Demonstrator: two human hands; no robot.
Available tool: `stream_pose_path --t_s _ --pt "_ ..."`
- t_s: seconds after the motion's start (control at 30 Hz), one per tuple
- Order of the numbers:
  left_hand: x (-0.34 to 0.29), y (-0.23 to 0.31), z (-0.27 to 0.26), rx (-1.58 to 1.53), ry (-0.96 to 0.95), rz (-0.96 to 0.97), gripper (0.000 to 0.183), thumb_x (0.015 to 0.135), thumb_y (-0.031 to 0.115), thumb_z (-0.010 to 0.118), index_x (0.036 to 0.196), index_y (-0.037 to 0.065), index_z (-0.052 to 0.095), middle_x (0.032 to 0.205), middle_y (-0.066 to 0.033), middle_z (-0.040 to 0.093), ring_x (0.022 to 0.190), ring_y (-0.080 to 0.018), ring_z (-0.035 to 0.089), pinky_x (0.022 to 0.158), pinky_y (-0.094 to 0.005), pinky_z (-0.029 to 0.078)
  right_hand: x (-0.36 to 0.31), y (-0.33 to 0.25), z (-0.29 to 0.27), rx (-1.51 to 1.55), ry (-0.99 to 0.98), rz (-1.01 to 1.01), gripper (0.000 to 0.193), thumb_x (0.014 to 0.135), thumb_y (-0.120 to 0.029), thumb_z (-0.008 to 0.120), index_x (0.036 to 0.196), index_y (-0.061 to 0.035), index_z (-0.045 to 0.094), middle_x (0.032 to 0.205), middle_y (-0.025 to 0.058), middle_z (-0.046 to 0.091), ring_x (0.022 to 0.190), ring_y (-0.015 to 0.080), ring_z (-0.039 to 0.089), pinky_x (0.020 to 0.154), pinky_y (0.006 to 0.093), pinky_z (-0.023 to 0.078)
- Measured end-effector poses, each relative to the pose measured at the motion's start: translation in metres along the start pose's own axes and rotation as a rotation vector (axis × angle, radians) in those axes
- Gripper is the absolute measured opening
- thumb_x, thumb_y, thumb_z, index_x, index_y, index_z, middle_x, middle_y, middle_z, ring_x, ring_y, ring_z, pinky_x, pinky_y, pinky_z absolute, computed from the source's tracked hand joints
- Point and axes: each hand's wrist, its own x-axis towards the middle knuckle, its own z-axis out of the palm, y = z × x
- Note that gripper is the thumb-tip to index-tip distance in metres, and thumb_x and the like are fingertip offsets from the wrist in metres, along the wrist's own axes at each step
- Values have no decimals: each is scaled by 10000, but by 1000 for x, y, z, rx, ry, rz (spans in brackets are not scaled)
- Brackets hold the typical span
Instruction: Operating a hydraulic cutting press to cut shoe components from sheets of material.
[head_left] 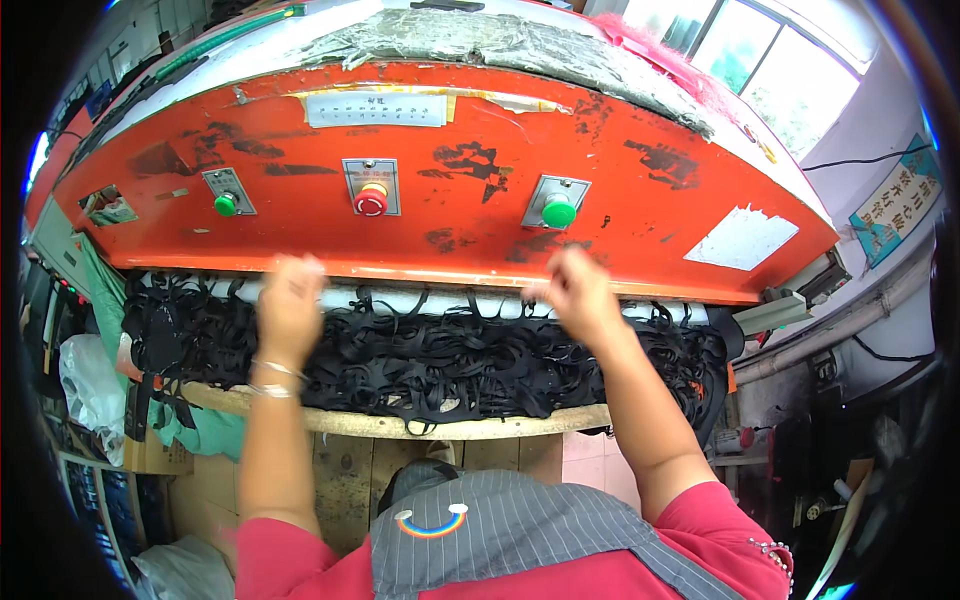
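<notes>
Your left hand and right hand are raised, well apart, near the lower edge of the orange machine panel; their fingers look bent, but blur hides whether either is grasping anything. The black strips lie below and between them, along most of the table, with a loop hanging over its pale front edge. Behind them a white band shows in places. As for progress, the strips seem spread out yet tangled; how much is finished or left cannot be told. Above, the red button is apart from both hands
</notes>
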Motion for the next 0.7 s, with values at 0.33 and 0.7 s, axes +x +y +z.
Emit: stream_pose_path --t_s 0.33,0.7 --pt "-200 114 93 220 -716 289 442 650 235 794 1041 104 633 955 -56 552 960 -256 542 826 -370 459 -203 27 26 -491 -342 -113 454 568 -157 814 917 -49 545 903 113 542 901 298 570 778 392 488" --pt "-189 111 110 227 -827 158 383 647 249 797 983 113 673 940 -74 595 930 -294 568 811 -385 474 -181 56 21 -420 -552 -154 450 569 -222 836 914 -50 605 901 123 588 907 306 606 772 394 511"
